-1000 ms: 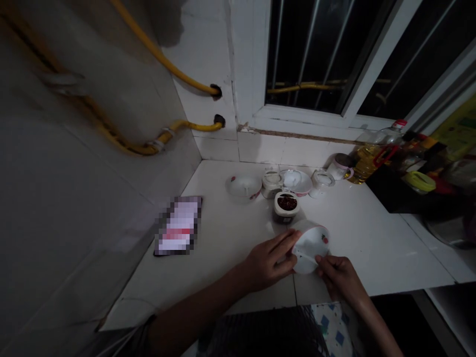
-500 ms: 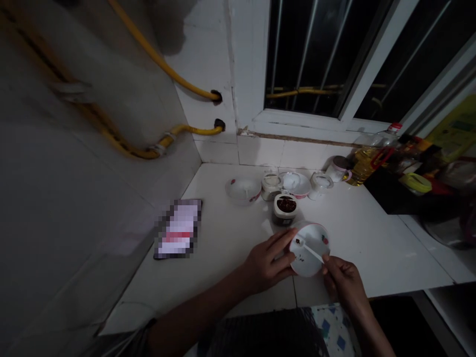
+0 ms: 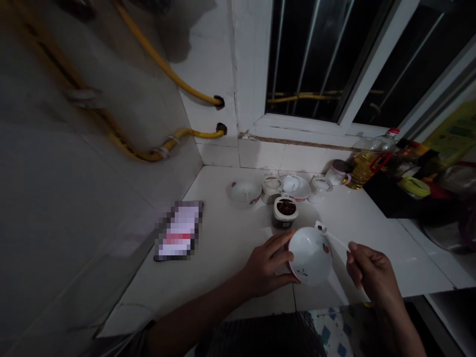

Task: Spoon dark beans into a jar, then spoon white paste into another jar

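Observation:
My left hand (image 3: 267, 265) grips the near left side of a small white bowl (image 3: 310, 253) with a red flower mark, tilted toward me over the white counter (image 3: 230, 248). A few dark flakes lie inside its lower part. My right hand (image 3: 372, 272) pinches the handle of a small white spoon (image 3: 327, 234), whose tip sits just beyond the bowl's right rim. Right behind the bowl stands an open jar of dark red chili flakes (image 3: 285, 210).
At the back of the counter stand another white bowl (image 3: 244, 191), a plate (image 3: 295, 186) and two small jars (image 3: 320, 186). An oil bottle (image 3: 366, 161) and a dark stove (image 3: 409, 198) are at the right. A phone (image 3: 178, 230) lies on the left by the wall.
The spoon has come out of the bowl and moved to the right past its rim with my right hand. Dark flakes now lie in the bowl. My left hand keeps its hold.

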A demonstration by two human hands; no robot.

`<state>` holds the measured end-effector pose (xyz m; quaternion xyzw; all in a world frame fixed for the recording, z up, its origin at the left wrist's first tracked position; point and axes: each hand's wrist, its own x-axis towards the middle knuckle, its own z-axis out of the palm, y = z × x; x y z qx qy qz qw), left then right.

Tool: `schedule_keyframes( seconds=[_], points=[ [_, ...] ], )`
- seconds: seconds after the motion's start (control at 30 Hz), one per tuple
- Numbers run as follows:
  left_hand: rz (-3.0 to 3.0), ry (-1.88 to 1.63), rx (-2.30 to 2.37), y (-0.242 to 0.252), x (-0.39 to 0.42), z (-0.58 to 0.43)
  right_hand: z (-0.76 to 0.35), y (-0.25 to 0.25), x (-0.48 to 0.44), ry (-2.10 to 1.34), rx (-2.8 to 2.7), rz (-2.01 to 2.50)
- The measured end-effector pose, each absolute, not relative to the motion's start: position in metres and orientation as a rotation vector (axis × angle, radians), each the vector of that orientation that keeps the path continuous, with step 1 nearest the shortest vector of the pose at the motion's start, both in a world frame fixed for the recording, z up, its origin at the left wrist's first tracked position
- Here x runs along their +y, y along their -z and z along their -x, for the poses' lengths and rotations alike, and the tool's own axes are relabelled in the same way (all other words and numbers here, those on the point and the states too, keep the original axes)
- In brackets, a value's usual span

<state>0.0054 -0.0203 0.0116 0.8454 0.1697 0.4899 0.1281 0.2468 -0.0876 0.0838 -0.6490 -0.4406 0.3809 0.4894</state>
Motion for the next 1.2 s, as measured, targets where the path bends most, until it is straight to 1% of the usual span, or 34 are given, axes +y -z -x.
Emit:
schedule_keyframes(
  seconds=[0.13, 0.23, 0.3, 0.4, 0.57, 0.63, 0.7, 0.77, 0.83, 0.9, 1.07, 1.17, 1.2],
  points=[
    [-2.395, -1.405, 0.499, -0.01, -0.021, -0.006, -0.243, -0.097, -0.047, -0.725, -1.237, 1.54],
    [-2.369, -1.415, 0.501, -0.01, -0.021, -0.008, -0.233, -0.095, -0.022, -0.619, -1.391, 1.523],
    [-2.355, -1.405, 0.517, -0.011, -0.021, -0.008, -0.227, -0.091, -0.01, -0.488, -1.55, 1.529],
    [-2.345, -1.389, 0.526, -0.013, -0.021, -0.009, -0.223, -0.087, -0.002, -0.126, -1.861, 1.517],
    [-2.329, -1.368, 0.546, -0.014, -0.021, -0.008, -0.22, -0.092, -0.001, 0.687, -2.162, 1.319],
    [-2.319, -1.377, 0.546, -0.014, -0.022, -0.009, -0.218, -0.095, -0.002, 0.876, -2.193, 1.231],
    [-2.31, -1.378, 0.547, -0.014, -0.022, -0.009, -0.218, -0.098, -0.003, 0.927, -2.222, 1.208],
    [-2.302, -1.377, 0.542, -0.014, -0.021, -0.009, -0.219, -0.098, -0.003, 0.864, -2.24, 1.262],
    [-2.291, -1.368, 0.539, -0.014, -0.021, -0.009, -0.222, -0.097, -0.005, 0.7, -2.214, 1.362],
    [-2.273, -1.375, 0.535, -0.014, -0.02, -0.009, -0.224, -0.096, -0.011, 0.429, -2.127, 1.445],
    [-2.222, -1.345, 0.547, -0.008, -0.018, -0.01, -0.238, -0.092, -0.042, -0.396, -1.693, 1.575],
    [-2.218, -1.308, 0.547, -0.004, -0.018, -0.011, -0.251, -0.084, -0.059, -0.808, -1.637, 1.632],
    [-2.222, -1.297, 0.545, -0.003, -0.018, -0.011, -0.255, -0.08, -0.063, -0.893, -1.622, 1.669]
  ],
)
